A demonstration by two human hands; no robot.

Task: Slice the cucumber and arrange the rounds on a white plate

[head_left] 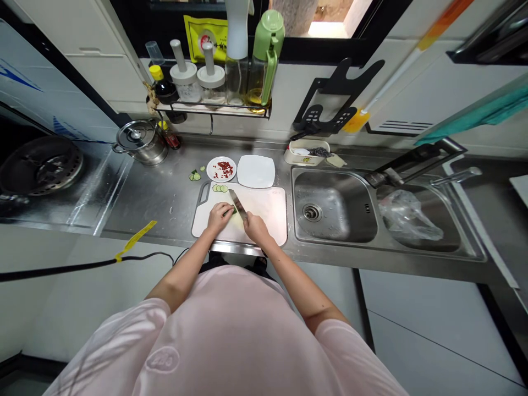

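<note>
A white cutting board (270, 212) lies on the steel counter in front of me. My right hand (256, 227) is closed round the handle of a knife (236, 202), its blade slanting up and left over the board. Just left of the blade, my left hand (220, 215) has its fingers bent together over a green cucumber piece (229, 211), mostly hidden beneath them. Thin cucumber slices (220, 188) lie at the board's upper left. Behind the board are a white plate with chopped red pieces (221, 169) and a bare white plate (256, 171).
Cucumber scraps (194, 176) lie left of the plates. A lidded steel pot (141, 143) and a red bottle (169, 136) stand at the back left. To the right is a double sink (335, 206) with a plastic bag (408, 215). A condiment rack (218, 110) hangs above.
</note>
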